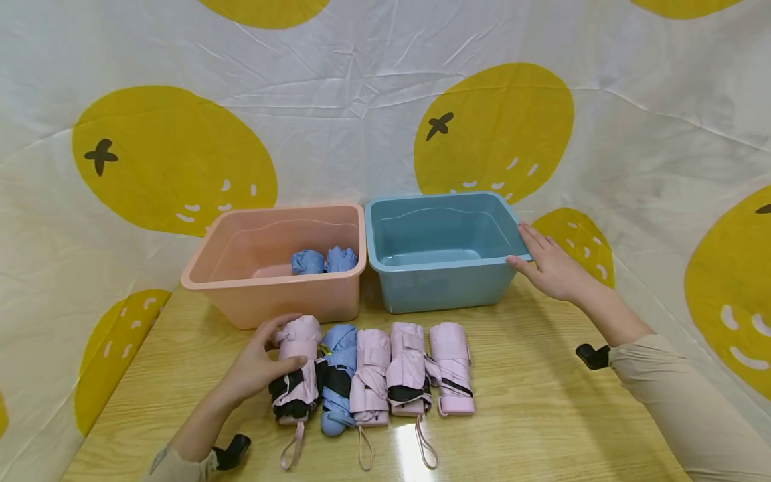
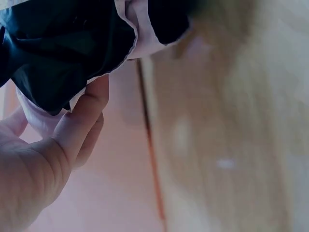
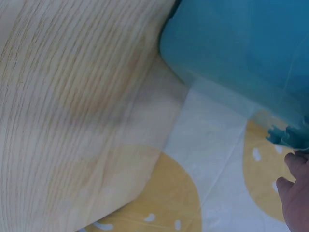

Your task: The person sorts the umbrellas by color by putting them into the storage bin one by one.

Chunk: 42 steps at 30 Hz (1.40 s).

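My left hand (image 1: 259, 358) grips a folded pink umbrella (image 1: 298, 348) with black patches, at the left end of a row on the table. In the left wrist view, thumb and fingers curl round the pink umbrella (image 2: 38, 113) below its black fabric. Beside it lie a folded blue umbrella (image 1: 338, 381) and three more pink umbrellas (image 1: 371, 378). My right hand (image 1: 551, 268) rests on the near right corner of the blue bin (image 1: 446, 284), its fingers fairly straight along the rim. That bin's side fills the upper right of the right wrist view.
Left of the blue bin stands a pink bin (image 1: 283, 301) with two blue bundles (image 1: 325, 261) inside. Both bins sit at the back of the wooden table (image 1: 530, 408), against a white curtain (image 1: 337, 147) with yellow fruit prints. Wrist straps hang from several umbrellas' handles.
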Available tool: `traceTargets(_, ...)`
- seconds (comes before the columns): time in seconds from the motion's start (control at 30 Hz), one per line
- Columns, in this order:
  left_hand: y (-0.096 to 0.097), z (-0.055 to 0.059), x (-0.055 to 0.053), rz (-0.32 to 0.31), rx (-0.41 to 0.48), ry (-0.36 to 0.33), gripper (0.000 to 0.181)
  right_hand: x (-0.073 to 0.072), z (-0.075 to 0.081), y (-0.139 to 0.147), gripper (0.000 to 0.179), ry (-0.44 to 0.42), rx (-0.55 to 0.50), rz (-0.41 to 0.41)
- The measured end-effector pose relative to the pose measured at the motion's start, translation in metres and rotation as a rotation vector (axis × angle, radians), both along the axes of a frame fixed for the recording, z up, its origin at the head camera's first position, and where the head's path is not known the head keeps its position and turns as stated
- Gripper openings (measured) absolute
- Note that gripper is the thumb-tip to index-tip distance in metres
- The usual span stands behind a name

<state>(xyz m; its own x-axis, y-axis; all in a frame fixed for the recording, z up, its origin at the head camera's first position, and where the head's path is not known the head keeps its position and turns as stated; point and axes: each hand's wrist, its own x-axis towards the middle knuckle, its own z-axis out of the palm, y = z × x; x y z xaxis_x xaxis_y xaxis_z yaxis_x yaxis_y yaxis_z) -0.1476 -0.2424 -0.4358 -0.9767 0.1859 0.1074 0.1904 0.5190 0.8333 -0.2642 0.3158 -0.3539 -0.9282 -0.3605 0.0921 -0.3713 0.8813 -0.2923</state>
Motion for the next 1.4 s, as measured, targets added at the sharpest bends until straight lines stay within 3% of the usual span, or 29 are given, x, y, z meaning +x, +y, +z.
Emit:
traceTargets(0.23, 0.006, 0.024, 0.008, -0.015, 0.096, 0.022, 0.069, -0.001, -0.001, 0.001, 0.087, 0.001, 0.000, -0.003)
traceTargets(0.37, 0.012, 0.036, 0.010, -0.033, 0.148, 0.076, 0.068, 0.000, -0.001, 0.001, 0.087, 0.003, 0.002, 0.003)
traceTargets(0.7, 0.043, 0.077, -0.001, -0.071, 0.299, 0.149, 0.066, 0.000, -0.001, 0.001, 0.086, -0.003, -0.005, 0.003)
traceTargets(0.87, 0.064, 0.100, -0.019, -0.093, 0.391, 0.192, 0.061, 0.000, -0.001, 0.002, 0.086, -0.002, -0.013, 0.009)
traceTargets(1.13, 0.096, 0.137, -0.064, -0.135, 0.485, 0.234, 0.061, -0.003, -0.002, 0.002, 0.086, 0.003, -0.023, 0.009)
traceTargets(1.3, 0.118, 0.158, -0.093, -0.120, 0.484, 0.235, 0.060, -0.003, -0.002, 0.002, 0.086, -0.004, -0.018, 0.001)
traceTargets(1.4, 0.133, 0.164, -0.111, -0.106, 0.456, 0.241, 0.060, -0.003, -0.002, 0.001, 0.087, -0.005, -0.019, -0.002)
